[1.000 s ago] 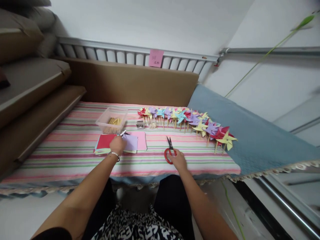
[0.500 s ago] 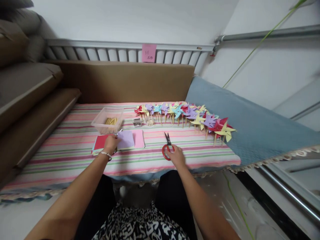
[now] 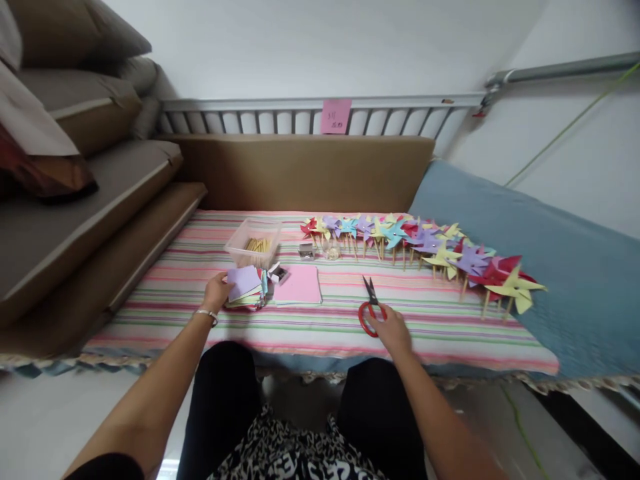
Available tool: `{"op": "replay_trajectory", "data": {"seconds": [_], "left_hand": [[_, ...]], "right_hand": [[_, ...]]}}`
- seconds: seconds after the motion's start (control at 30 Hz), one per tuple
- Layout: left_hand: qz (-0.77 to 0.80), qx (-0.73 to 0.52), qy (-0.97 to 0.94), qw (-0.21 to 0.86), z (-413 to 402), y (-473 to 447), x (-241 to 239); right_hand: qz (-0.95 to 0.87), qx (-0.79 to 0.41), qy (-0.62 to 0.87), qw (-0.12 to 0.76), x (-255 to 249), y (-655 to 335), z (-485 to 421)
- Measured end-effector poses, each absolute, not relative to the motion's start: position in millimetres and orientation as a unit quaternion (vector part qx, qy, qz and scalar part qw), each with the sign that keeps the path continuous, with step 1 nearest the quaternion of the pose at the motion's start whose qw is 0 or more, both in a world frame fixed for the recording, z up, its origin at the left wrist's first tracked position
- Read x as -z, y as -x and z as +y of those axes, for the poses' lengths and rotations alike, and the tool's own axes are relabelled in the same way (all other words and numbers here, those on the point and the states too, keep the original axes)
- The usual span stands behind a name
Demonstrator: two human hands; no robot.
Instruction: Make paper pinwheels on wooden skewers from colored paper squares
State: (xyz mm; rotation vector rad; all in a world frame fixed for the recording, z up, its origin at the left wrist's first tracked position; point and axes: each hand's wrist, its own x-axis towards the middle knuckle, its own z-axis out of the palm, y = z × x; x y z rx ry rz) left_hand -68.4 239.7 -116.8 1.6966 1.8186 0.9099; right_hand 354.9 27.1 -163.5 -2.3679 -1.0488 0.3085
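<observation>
My left hand (image 3: 217, 292) pinches the left edge of a purple paper square (image 3: 244, 281), which lies on top of a fanned pile of coloured paper (image 3: 250, 301). Right of that pile, a pink paper stack (image 3: 299, 285) lies flat, and a small box with dark contents (image 3: 279, 274) sits between the two. My right hand (image 3: 395, 328) is closed on the red handle of the scissors (image 3: 371, 303). Their blades point away from me, slightly parted, touching no paper.
Behind the paper are a clear tub (image 3: 234, 248) of wooden sticks (image 3: 259, 245), a small open box (image 3: 307, 251) and a small clear container (image 3: 331, 251). Paper pinwheels (image 3: 427, 239) on sticks curve along the back and right. Brown cushions (image 3: 90, 200) pile up at left.
The purple square, formerly overlapping the pink stack, now tops the left pile, covering the red sheet. My left hand has shifted to its left edge. The view has turned left; my right hand keeps the scissors.
</observation>
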Motion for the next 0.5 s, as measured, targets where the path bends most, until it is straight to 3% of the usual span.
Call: {"op": "replay_trajectory", "data": {"seconds": [0.5], "left_hand": [[0.652,-0.373,-0.640,0.162,237,72,115]], "right_hand": [[-0.374,-0.124,0.873,0.287,166,-356,27]]}}
